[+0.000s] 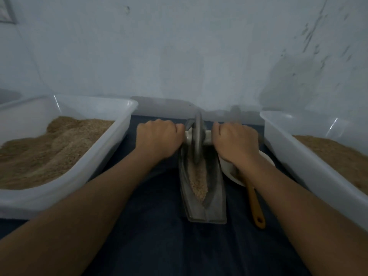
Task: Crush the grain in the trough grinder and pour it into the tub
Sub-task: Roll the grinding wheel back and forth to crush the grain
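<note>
Grey metal boat-shaped trough grinder (205,188): centre of the worktop (155,246), which is covered in dark blue cloth; pale crushed grain (198,182) lies along its groove. Grey metal grinding wheel (197,136): upright in the trough's far end, on a pale axle. Left hand (158,140): curled round the axle's left end. Right hand (235,143): curled round its right end. Translucent white plastic tub (111,144): left edge, holding brown grain. Second matching tub (298,156): right edge. White bowl (231,172) with wooden-handled spoon (255,204): just right of the trough.
</note>
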Tool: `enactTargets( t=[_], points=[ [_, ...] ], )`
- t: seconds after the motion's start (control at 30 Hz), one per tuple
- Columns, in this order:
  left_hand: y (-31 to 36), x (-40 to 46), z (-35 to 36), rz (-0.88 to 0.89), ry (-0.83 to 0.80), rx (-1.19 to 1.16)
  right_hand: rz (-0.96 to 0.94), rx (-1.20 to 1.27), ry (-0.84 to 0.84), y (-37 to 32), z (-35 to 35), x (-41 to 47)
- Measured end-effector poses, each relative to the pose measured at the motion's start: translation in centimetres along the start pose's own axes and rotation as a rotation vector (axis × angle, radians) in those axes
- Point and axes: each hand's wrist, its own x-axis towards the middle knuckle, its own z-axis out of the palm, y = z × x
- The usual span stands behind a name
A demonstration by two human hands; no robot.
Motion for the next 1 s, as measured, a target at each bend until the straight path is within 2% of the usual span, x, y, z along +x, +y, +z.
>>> enactTargets(
  t=[0.17, 0.3, 0.47, 0.67, 0.8, 0.9, 1.0],
  points=[
    [-0.2, -0.1, 0.8, -0.005, 0.026, -0.036, 0.012, 0.07, 0.021, -0.5, 0.0, 0.8],
    [0.5, -3.2, -0.5, 0.029, 0.165, -0.039, -0.065, 0.016, 0.018, -0.2, -1.3, -2.0],
    [0.9, -7.1, -2.3, -0.043, 0.263, -0.248, -0.086, 0.223, 0.184, 0.4, -3.0, -6.7],
    [0.7, -9.8, -2.9, -0.047, 0.215, -0.345, -0.121, 0.205, 0.17, 0.0, -4.2, -8.6],
    [0.9, -7.8, -2.3, -0.058, 0.255, -0.279, -0.095, 0.239, 0.139, 0.2, -2.7, -7.2],
    [1.0, -4.8, -1.6, -0.033, 0.205, -0.107, -0.049, 0.244, 0.11, 0.5, -1.6, -5.3],
    [1.2, -2.5, -1.1, -0.003, 0.16, 0.028, -0.067, 0.077, 0.031, 0.5, -0.9, -3.3]
  ],
)
